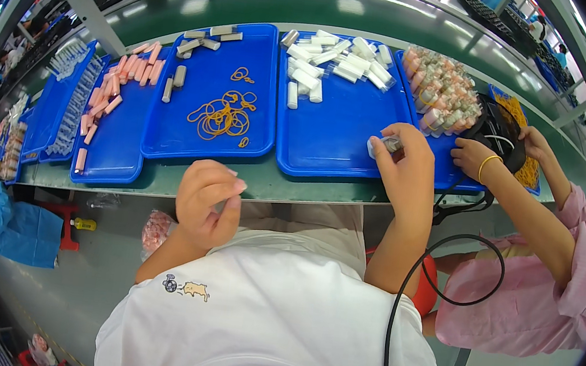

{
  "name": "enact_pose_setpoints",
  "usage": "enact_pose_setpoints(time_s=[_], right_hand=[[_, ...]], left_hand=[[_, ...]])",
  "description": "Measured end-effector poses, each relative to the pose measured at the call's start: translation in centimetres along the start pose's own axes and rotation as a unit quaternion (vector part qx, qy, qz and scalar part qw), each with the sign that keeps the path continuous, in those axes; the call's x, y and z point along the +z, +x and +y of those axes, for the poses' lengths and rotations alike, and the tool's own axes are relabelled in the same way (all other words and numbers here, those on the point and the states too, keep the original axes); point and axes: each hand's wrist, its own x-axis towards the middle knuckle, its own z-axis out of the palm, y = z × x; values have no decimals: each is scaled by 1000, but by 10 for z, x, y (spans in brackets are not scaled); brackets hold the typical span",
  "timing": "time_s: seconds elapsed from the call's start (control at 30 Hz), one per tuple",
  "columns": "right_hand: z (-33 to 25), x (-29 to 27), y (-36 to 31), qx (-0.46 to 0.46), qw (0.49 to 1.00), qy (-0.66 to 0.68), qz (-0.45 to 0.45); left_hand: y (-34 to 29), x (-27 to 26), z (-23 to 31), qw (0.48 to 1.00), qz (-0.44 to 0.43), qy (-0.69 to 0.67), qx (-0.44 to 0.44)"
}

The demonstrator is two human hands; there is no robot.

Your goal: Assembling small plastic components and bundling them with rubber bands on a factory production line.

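Observation:
My right hand [410, 169] pinches a small whitish cylinder with a see-through covering [386, 144] between thumb and fingers. It is over the right edge of a blue tray [339, 161], whose far half holds white cylinders in clear wrap [339, 62]. My left hand [208, 199] is raised at the table's near edge, fingers curled and thumb tip close to the index tip; whatever may be in the pinch is too small to see. Nearest to it is another blue tray [196, 149] with yellow-brown rubber bands [222, 117] and several grey cylinders [179, 76].
Pink cylinders [108, 93] lie in a tray on the left, beyond which stand trays of clear plastic parts [74, 107]. At right, bundled pink and white cylinders [441, 91] are piled near a black bag [490, 130]. A co-worker's hands [476, 159] touch it. A black cable [393, 317] hangs nearby.

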Motion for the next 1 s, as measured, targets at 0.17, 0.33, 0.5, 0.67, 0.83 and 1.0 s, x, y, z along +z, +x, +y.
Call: enact_pose_setpoints(time_s=[0.17,0.33,0.5,0.67,0.83,1.0], right_hand=[[-25,22,0,-122,962,245,-6],[-66,53,-2,-206,910,343,-106],[-90,81,-2,-212,866,424,-161],[-130,76,9,-93,838,455,-286],[-157,106,77,-393,884,185,-173],[-182,193,145,-423,882,-45,-203]], left_hand=[[3,14,5,994,-10,-74,-80],[-2,19,11,884,40,-386,-261],[-17,3,4,885,78,-391,-241],[-31,-21,3,812,211,-433,-329],[-59,-53,-4,808,263,-406,-336],[-70,-64,0,769,295,-431,-369]])
